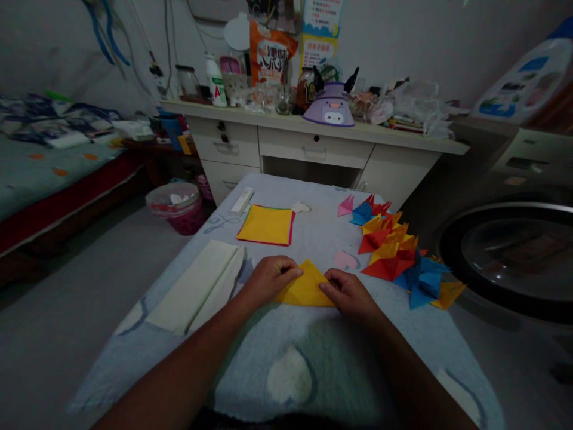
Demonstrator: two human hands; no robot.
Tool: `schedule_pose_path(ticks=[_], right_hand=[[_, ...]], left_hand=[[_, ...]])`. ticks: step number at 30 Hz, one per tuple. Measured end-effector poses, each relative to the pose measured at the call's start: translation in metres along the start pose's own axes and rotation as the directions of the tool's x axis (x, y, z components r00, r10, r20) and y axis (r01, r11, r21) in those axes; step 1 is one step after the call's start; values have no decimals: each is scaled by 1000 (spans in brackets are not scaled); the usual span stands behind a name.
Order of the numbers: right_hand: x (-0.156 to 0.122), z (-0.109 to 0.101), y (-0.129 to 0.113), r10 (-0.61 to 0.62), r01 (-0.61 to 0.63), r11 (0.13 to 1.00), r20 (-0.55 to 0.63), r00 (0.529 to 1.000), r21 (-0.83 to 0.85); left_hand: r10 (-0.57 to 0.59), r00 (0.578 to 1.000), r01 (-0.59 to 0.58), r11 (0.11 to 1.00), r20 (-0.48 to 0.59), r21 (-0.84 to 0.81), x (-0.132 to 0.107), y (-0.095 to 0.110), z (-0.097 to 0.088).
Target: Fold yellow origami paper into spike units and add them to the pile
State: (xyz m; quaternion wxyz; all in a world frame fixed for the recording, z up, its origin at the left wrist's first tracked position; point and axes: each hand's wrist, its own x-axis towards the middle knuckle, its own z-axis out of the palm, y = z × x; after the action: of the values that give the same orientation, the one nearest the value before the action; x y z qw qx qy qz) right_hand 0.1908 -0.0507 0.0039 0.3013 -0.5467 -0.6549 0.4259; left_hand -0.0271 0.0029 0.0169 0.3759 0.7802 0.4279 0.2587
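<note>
A yellow sheet of origami paper (305, 289), folded into a triangle with its tip pointing away from me, lies low over the cloth-covered table. My left hand (272, 278) pinches its left slanting edge between thumb and fingers. On the right slanting edge, my right hand (351, 292) has a similar pinch. Just beyond my hands rests a stack of square paper (266, 224), yellow on top with red and green edges peeking out. To the right stands a long cluster of folded paper cranes (389, 245) in red, yellow, blue and pink.
A folded pale cloth or paper (194, 286) lies left of my forearm. A small white box (242, 200) and a crumpled white scrap (301, 207) sit near the far edge. Beyond are a cluttered desk (313, 128), a waste bin (176, 209) and a washing machine (514, 239).
</note>
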Motion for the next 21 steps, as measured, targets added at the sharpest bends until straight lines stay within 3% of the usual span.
schedule_pose_path(ticks=[4,11,21], right_hand=[[0,0,0,-30,20,991,-68,997,-134],[2,-1,11,-65,47,992,-151,986,-117],[4,2,3,-19,-80,920,-248,969,-383]], left_hand=[[1,998,6,996,-70,91,1,1,3],[23,983,33,956,-185,293,1,1,10],[-80,986,144,854,-146,500,10,-10,22]])
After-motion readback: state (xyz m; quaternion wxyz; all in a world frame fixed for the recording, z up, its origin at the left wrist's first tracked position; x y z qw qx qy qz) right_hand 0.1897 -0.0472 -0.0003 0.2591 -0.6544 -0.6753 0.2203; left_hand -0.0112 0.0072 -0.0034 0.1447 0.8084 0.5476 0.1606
